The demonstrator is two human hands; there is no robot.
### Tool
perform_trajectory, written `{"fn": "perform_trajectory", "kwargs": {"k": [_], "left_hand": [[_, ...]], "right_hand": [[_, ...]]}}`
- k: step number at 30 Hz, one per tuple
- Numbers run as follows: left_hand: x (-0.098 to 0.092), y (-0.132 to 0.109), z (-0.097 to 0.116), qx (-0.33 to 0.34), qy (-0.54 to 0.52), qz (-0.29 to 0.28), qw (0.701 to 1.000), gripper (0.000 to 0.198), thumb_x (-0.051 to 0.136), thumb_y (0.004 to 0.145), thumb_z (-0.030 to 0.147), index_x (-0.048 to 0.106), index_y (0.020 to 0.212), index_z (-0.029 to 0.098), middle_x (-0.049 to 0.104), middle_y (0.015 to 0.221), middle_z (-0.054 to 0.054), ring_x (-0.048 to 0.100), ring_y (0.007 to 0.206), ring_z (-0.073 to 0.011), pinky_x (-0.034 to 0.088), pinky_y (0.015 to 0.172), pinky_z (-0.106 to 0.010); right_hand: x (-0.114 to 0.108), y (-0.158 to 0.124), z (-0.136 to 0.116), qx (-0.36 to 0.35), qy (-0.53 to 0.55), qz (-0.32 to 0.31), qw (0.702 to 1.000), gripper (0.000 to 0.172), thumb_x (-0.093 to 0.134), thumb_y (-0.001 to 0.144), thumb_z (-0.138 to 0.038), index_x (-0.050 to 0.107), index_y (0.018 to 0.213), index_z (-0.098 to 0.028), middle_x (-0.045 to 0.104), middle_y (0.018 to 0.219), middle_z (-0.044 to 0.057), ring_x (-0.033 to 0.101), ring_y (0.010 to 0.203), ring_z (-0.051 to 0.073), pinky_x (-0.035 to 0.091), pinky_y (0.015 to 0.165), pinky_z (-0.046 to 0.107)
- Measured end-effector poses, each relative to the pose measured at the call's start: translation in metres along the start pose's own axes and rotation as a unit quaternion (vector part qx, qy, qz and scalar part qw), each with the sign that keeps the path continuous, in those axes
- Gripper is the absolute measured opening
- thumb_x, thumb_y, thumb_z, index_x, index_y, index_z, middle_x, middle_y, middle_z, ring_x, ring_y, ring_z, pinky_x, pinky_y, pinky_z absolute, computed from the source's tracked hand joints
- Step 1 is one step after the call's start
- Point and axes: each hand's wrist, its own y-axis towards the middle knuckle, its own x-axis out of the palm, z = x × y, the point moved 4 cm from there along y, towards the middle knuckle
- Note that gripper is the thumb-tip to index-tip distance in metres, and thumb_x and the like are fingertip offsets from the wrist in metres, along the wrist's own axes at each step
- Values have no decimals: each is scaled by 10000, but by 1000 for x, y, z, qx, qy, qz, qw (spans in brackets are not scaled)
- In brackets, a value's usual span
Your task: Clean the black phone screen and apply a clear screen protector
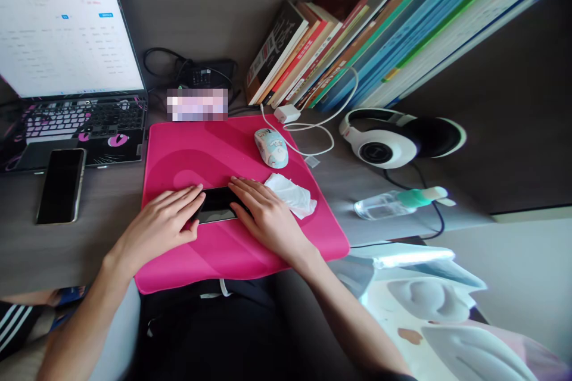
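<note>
A black smartphone (218, 203) lies sideways on the pink desk mat (201, 155), its dark screen facing up. My left hand (161, 223) covers its left end, the fingers at the far edge and the thumb at the near edge. Over the right end is my right hand (268, 214), gripping it the same way. Both ends of the phone are hidden under my fingers. A crumpled white tissue (292, 195) lies just beyond my right hand. Farther back on the mat sits a patterned light-blue mouse (271, 147).
An open laptop (71, 41) stands at the left, with another phone (61, 186) before it. Books (308, 47) lean at the back. White headphones (388, 137), a spray bottle (397, 203) and a charger (287, 113) with a looped cable lie on the right. A bag (411, 286) is below.
</note>
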Motion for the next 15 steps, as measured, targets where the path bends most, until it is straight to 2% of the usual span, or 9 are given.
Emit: {"fn": "perform_trajectory", "kwargs": {"k": [7, 12, 15], "left_hand": [[-1, 1, 3, 17, 28, 5, 999, 508, 550, 977, 175, 636, 1471, 97, 606, 1569, -174, 666, 1382, -317, 574, 1135, -518], [0, 2, 3, 17, 25, 12, 999, 540, 570, 971, 169, 613, 1509, 161, 605, 1580, -144, 654, 1401, -293, 556, 1164, -481], [0, 2, 4, 27, 30, 7, 999, 533, 556, 977, 150, 608, 1507, 140, 609, 1572, -165, 647, 1409, -302, 560, 1159, -483]], "right_hand": [[1, 1, -1, 0, -2, -2, 1000, 425, 494, 1126, -282, 625, 1512, -161, 662, 1534, 138, 625, 1434, 291, 551, 1191, 513], [1, 1, -1, -4, -6, -3, 1000, 422, 495, 1124, -277, 627, 1505, -152, 661, 1535, 140, 633, 1424, 296, 559, 1183, 507], [0, 1, -1, -4, -6, -5, 1000, 424, 493, 1124, -274, 620, 1514, -168, 660, 1538, 135, 633, 1424, 297, 562, 1178, 513]]}}
